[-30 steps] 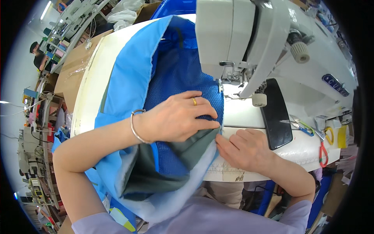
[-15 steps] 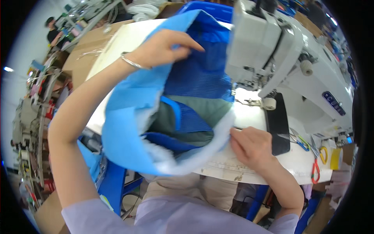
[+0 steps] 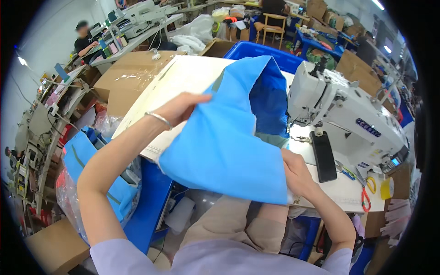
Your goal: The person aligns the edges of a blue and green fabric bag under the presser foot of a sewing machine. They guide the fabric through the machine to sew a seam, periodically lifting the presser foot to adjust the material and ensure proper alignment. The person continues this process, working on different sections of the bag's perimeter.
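A light-blue fabric bag (image 3: 224, 151) spreads between my hands, its smooth light-blue side facing up. Through its open far part a dark-blue lining (image 3: 268, 103) shows, with a strip of grey-green below. On its left side my left hand (image 3: 185, 106) pinches the cloth, a silver bangle at the wrist. At the right edge, my right hand (image 3: 297, 172) is closed on the cloth, its fingertips partly hidden. The bag's right side lies beside the needle area of a white sewing machine (image 3: 353, 103); whether it is under the presser foot I cannot tell.
A black phone (image 3: 323, 156) lies right of the needle. Scissors with red and yellow handles (image 3: 365, 198) and a yellow tape roll (image 3: 387, 188) sit farther right. A blue bin (image 3: 240, 49) stands behind the table. More blue fabric pieces (image 3: 120, 195) rest in plastic at left.
The near part of the bag has flipped over, so light-blue cloth covers the inside that showed before. My left hand has come lower and nearer. The view has tilted up.
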Tool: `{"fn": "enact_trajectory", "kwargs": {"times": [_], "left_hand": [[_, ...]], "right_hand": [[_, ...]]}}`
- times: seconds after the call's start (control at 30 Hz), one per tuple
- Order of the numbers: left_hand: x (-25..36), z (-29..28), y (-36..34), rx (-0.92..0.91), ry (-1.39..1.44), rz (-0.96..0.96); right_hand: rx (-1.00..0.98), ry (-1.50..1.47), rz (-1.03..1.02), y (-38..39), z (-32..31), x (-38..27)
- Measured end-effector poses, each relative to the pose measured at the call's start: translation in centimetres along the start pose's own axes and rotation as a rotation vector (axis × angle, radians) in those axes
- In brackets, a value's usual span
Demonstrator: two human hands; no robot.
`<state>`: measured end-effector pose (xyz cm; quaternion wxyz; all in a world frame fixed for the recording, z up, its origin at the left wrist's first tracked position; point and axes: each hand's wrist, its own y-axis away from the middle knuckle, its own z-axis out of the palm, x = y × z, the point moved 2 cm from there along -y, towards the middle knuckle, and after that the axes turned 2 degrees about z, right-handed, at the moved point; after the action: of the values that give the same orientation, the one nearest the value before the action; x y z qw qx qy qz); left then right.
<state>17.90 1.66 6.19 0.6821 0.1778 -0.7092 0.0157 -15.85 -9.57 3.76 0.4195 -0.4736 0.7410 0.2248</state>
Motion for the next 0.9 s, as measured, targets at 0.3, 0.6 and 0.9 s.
{"fn": "enact_trajectory", "kwargs": {"times": [0.3, 0.6, 0.9], "left_hand": [[16.7, 0.6, 11.0, -0.016, 0.457, 0.847], [3.2, 4.5, 11.4, -0.207, 0.527, -0.021], [8.2, 2.3, 16.0, 0.171, -0.052, 0.7]], "right_hand": [[0.15, -0.211, 0.111, 2.0, -0.4, -2.5], [0.028, -0.188, -0.245, 4.8, 3.6, -6.8], [0.009, -0.268, -0.273, 8.3, 6.3, -2.5]]}}
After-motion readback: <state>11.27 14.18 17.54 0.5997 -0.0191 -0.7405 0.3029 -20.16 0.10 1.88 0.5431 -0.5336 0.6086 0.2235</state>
